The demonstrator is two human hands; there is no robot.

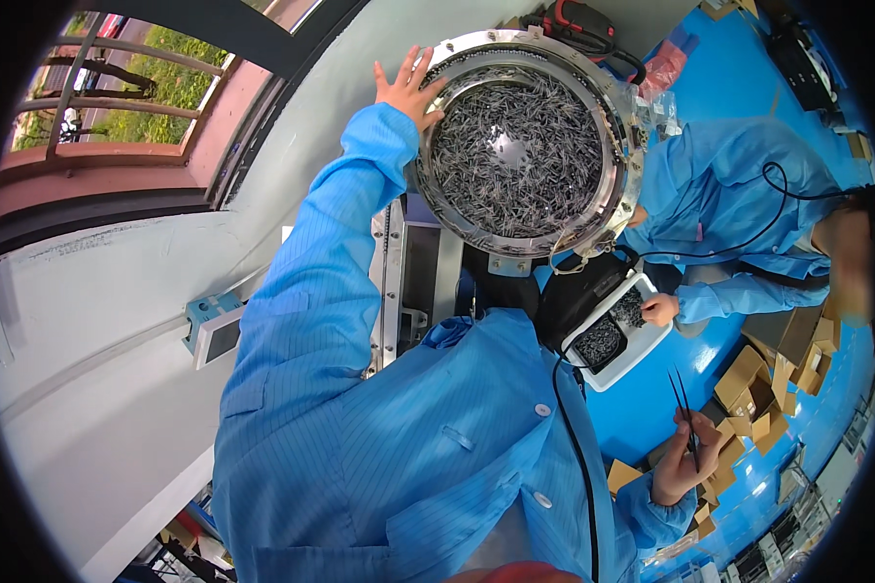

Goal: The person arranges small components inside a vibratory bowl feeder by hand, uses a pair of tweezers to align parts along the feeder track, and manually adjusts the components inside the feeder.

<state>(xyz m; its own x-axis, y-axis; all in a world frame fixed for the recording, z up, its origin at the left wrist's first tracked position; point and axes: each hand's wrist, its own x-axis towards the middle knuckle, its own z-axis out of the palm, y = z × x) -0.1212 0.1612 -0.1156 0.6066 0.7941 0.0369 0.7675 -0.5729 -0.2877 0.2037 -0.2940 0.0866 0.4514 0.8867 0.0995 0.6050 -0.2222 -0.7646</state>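
Note:
A round metal feeder bowl (pixel 612 102) holds a great many small dark, slender parts (pixel 515 185), with a bright bare patch at its middle. My left hand (pixel 408 89) rests on the bowl's left rim, fingers spread, holding nothing. Off to the lower right, my right hand (pixel 685 457) is closed around a pair of dark tweezers (pixel 685 408). The tips of the tweezers point up and away from me, slightly apart, with nothing visible between them.
A co-worker in a blue coat (pixel 729 185) is at the right, one hand (pixel 659 310) at a white tray (pixel 635 355) of dark parts. Open cardboard boxes (pixel 744 379) lie on the blue floor. A red-and-black machine (pixel 578 27) stands behind the bowl; a window (pixel 117 97) is at left.

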